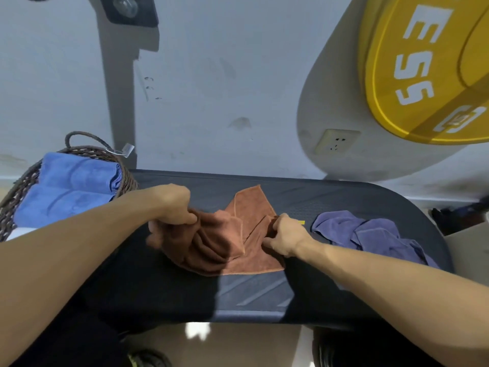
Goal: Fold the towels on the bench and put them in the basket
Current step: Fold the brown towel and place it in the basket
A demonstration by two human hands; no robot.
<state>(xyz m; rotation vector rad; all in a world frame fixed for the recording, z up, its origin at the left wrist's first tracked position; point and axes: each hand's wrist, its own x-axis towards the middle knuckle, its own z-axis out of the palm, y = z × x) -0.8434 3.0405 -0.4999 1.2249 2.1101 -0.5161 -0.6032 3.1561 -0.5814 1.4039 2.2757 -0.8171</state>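
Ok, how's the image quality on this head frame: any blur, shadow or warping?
Head view: left hand and the brown towel it grips are motion-blurred; right hand is sharper. A dark shadow covers the bench near its front left. Wide-angle warping bends the yellow weight plate and bench edge.

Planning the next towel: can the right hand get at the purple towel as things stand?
Probably yes. The purple towel lies uncovered on the bench just beside the right hand, but that hand grips the brown towel and must release first.
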